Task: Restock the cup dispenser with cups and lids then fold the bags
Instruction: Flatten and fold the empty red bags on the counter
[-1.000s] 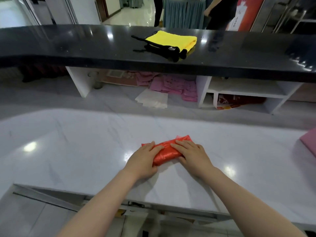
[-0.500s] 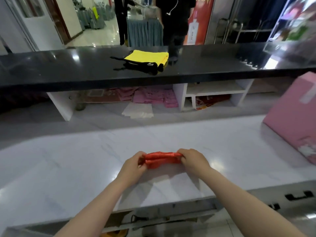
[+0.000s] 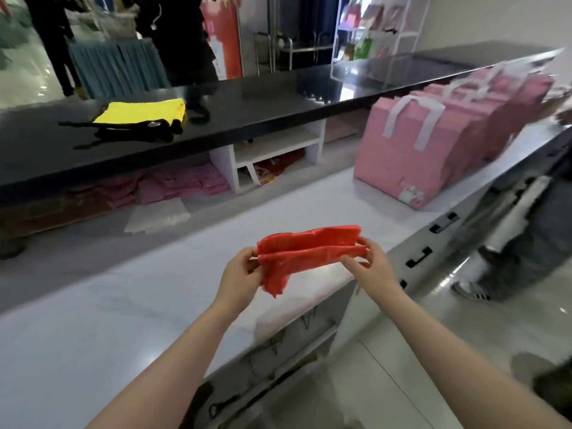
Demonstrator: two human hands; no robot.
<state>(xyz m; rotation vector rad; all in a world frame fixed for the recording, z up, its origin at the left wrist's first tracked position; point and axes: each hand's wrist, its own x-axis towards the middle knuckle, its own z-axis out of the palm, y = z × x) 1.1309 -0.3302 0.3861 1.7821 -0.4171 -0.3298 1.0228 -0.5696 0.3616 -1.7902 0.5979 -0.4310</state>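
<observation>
Left hand and right hand each pinch one end of a folded red plastic bag, held in the air above the near edge of the white marble counter, one loose corner hanging down; pink tote bags stand on the counter's far right; a yellow cloth lies on the black ledge behind the counter

You will find no lettering you can read here. At your twelve o'clock, the red and white standing banner carries marks too blurred to make out. At your two o'clock, the nearest pink carrier bag bears a small white emblem low on its corner, with no legible words.
</observation>
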